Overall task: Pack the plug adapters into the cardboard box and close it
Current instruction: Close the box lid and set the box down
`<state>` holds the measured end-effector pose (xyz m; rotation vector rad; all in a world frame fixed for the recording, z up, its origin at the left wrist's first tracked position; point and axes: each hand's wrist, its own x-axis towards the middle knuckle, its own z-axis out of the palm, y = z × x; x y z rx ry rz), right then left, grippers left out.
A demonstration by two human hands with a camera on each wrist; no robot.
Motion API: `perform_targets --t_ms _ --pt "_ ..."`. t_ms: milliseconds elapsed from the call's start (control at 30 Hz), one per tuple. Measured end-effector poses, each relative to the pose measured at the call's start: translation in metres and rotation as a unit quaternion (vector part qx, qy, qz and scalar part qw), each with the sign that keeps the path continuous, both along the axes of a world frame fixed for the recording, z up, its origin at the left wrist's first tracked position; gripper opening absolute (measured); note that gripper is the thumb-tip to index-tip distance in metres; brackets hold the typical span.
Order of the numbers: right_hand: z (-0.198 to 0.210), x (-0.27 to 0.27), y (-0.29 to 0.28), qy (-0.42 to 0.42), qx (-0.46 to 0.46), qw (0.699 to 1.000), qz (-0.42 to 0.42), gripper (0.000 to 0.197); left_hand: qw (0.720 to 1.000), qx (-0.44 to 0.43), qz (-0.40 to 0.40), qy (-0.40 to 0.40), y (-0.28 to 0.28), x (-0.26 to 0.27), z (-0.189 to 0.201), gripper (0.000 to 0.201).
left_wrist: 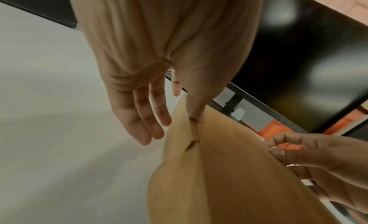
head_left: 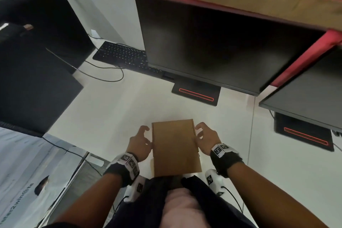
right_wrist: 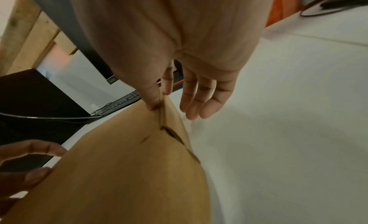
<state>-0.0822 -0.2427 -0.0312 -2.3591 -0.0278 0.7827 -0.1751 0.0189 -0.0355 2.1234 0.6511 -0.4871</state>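
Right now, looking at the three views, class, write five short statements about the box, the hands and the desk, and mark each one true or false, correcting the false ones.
1. The cardboard box lies with its lid down. True.
2. Plug adapters lie loose on the white desk. False: none are in view.
3. The left hand is at the box's left edge, the right hand at its right edge. True.
4. The monitor behind the box shows a bright picture. False: its screen is dark.
5. A black keyboard lies to the left of the monitor. True.
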Motion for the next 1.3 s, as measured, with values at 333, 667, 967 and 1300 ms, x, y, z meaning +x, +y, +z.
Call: perform_targets --t_ms 333,667,967,1300 --pt "-0.011 -0.021 -0.070 0.171 0.038 0.972 -0.156 0.050 0.997 0.041 -0.070 0.007 -0.064 0.059 -0.015 0.033" --pt "-0.024 -0.033 -0.108 0.107 0.066 0.961 -0.247 0.053 0.987 -0.099 -0.092 0.082 -0.103 0.058 -0.017 0.028" --pt "-0.033 -0.029 -0.109 0.079 0.112 0.952 -0.275 0.061 0.993 -0.078 -0.070 0.052 -0.105 0.061 -0.023 0.049" --pt "-0.028 -0.016 -0.112 0.040 0.093 0.959 -0.263 0.030 0.989 0.027 -0.137 0.040 -0.107 0.082 -0.008 0.069"
